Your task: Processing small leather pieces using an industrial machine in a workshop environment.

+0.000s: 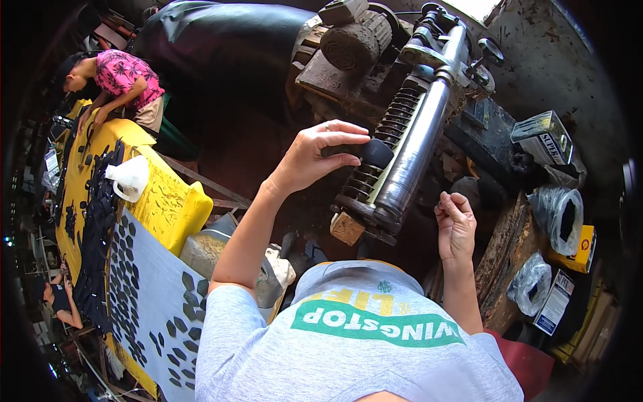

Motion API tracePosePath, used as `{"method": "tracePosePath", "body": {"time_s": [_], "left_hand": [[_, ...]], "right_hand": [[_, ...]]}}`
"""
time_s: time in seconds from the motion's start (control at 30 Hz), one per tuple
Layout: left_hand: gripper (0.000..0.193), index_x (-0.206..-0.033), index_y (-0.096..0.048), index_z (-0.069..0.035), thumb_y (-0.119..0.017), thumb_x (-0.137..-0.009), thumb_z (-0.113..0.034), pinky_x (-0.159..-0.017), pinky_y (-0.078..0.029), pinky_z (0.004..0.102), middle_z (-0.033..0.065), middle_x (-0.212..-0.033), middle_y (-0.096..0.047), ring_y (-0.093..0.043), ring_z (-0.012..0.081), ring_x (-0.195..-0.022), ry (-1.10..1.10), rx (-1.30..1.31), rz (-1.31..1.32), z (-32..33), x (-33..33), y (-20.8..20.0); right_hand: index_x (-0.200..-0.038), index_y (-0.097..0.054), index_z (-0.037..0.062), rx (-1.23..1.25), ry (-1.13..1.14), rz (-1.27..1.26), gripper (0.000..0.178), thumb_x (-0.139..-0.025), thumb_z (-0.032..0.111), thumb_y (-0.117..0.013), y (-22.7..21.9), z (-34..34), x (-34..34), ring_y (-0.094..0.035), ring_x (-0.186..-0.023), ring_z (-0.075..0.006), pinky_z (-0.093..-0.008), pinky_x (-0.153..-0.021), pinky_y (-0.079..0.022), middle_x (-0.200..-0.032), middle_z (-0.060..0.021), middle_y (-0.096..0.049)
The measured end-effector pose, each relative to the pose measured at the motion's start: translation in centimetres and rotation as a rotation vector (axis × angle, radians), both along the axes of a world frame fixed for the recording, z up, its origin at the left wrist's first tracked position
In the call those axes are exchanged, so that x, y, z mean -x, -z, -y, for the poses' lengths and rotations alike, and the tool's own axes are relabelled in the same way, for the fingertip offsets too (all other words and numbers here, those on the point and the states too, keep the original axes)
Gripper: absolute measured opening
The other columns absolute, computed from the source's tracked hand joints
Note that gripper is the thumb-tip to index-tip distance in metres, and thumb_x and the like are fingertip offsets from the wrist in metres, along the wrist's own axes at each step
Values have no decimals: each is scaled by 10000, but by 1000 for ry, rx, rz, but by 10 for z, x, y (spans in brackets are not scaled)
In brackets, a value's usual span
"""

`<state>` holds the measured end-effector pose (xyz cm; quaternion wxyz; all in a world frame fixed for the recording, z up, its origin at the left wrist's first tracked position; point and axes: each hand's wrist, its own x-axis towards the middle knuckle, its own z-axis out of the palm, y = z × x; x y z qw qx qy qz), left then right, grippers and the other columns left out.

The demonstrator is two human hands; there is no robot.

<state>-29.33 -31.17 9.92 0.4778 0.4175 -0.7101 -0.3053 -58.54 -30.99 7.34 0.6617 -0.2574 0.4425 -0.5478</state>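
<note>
My left hand [320, 153] pinches a dark, flat piece with a rounded end [377, 154] between thumb and fingers. The piece lies against the machine's row of dark ring discs [395, 115], near the shiny steel roller [418, 144]; its material is unclear. A wooden block [346, 228] sits at the machine's near end. To the right of the roller, my right hand [456, 224] is raised with fingers curled and thumb pressed to them; nothing shows in it.
An electric motor [355, 43] and a handwheel [491, 51] sit at the machine's far end. Left, a yellow-covered table [171, 204] bears a white jug [128, 178] and a grey sheet with dark pieces. Two people work there. Boxes [544, 137] and plastic-wrapped rolls [559, 214] stand right.
</note>
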Motion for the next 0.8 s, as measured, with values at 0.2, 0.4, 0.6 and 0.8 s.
{"method": "tracePosePath", "body": {"time_s": [0.2, 0.4, 0.6, 0.8], "left_hand": [[386, -1066, -643, -92, -683, -699, 22, -867, -475, 294, 78, -1106, -605, -573, 196, -1015, 144, 14, 10, 16, -2, 1], [394, -1069, -643, -96, -684, -695, 19, -867, -474, 299, 80, -1095, -614, -574, 214, -1016, 182, 41, 54, 24, -3, 0], [393, -1070, -642, -94, -682, -696, 21, -859, -474, 296, 79, -1084, -615, -580, 212, -993, 197, 96, 92, 25, -2, 5], [358, -1065, -639, -69, -670, -721, 24, -872, -468, 284, 78, -1076, -606, -582, 194, -988, 144, -17, 21, 18, -5, 0]], "right_hand": [[-851, -581, 60, -15, 31, 2, 125, -776, -1, -661, 6, -6, 10, -577, -684, -124, -221, -656, -472, -782, -42, -610], [-850, -581, 60, -32, 43, -7, 121, -778, 0, -658, 11, -8, 18, -577, -683, -125, -220, -655, -470, -782, -42, -611], [-849, -582, 59, -49, 27, -15, 120, -778, -6, -655, 14, -9, 20, -575, -681, -126, -223, -655, -466, -780, -41, -610], [-845, -588, 60, -56, 14, -29, 115, -777, -2, -657, 22, -6, 23, -572, -685, -124, -222, -650, -457, -778, -35, -608]]}}
